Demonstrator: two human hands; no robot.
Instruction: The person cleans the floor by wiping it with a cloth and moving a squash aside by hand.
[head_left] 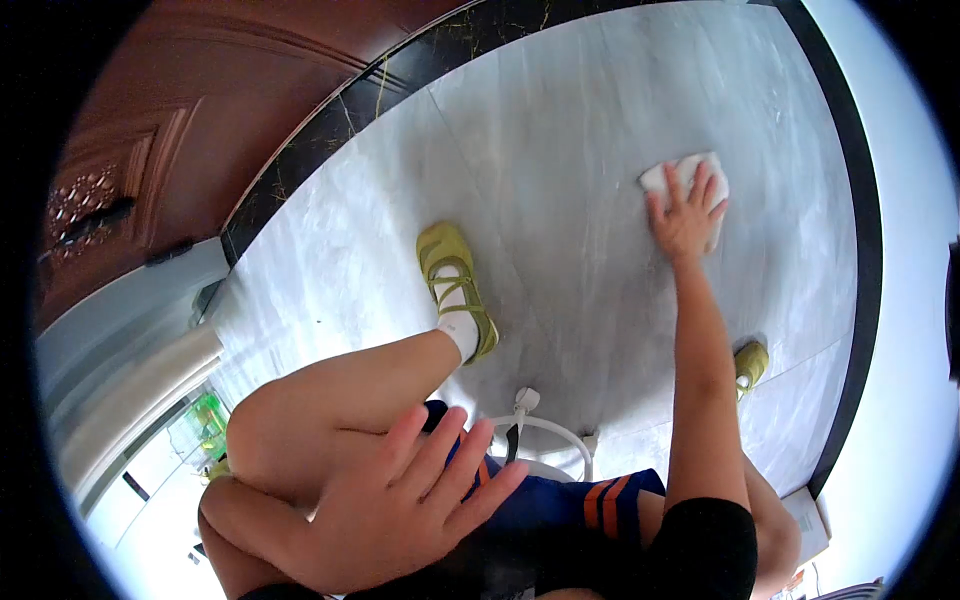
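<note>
On the grey marbled floor, a white folded cloth (712, 172) lies under my right hand (684, 222). The palm faces down, with the fingers spread flat over the cloth and the arm stretched forward. What is beneath the palm is hidden. My left hand (410, 500) hovers over or rests against my bent left leg; which, I cannot tell. Its fingers are apart and nothing is in them.
Green shoes are on my left foot (455, 290) and right foot (750, 365). Beneath me is a white-framed seat (560, 432). A brown panelled door (190, 110) stands upper left. A black border (868, 260) runs along the white wall at right.
</note>
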